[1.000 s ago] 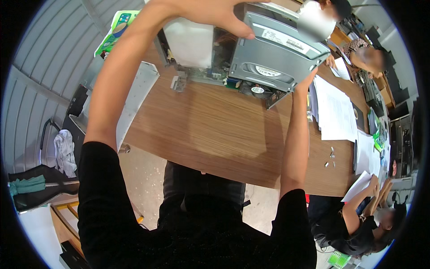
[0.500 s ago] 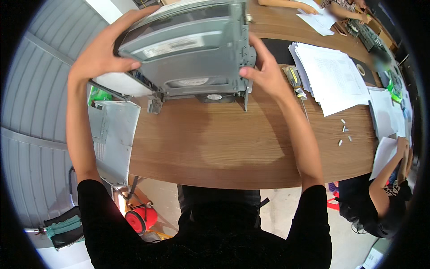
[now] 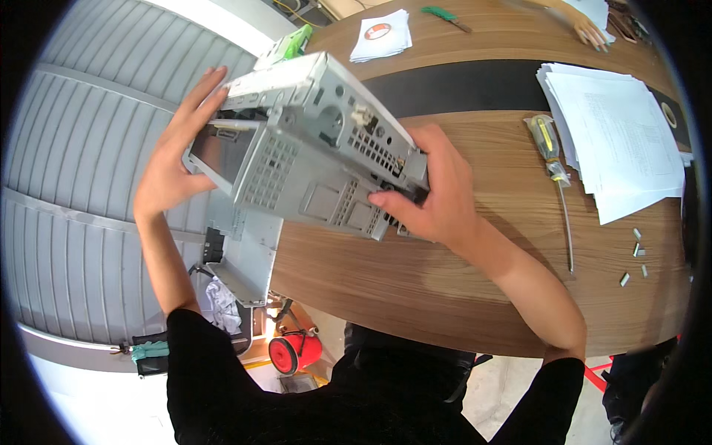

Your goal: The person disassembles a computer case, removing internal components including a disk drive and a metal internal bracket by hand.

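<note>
A grey metal computer case frame (image 3: 300,178) with perforated panels is held up tilted above the wooden table (image 3: 348,274). My left hand (image 3: 172,159) grips its left end, fingers along the upper edge and thumb on the lower side. At the opposite end my right hand (image 3: 445,189) is closed round the corner, its thumb lying on the perforated side. Both palms are turned to the frame, and parts of the fingers are hidden behind it. Below the left end lies a separate pale metal panel (image 3: 256,259) at the table's left edge.
Right of the frame lie a yellow-and-grey-handled screwdriver (image 3: 547,141), a paper stack (image 3: 619,137) and several small pale pieces (image 3: 636,251). Farther back are paper sheets (image 3: 382,44), a green-handled tool (image 3: 441,13) and another person's hand (image 3: 587,31). A corrugated wall (image 3: 89,178) stands left.
The case frame has been turned and tilted, so a perforated side now shows, and it sits lower in view. The view has swung left. Both hands keep hold of it.
</note>
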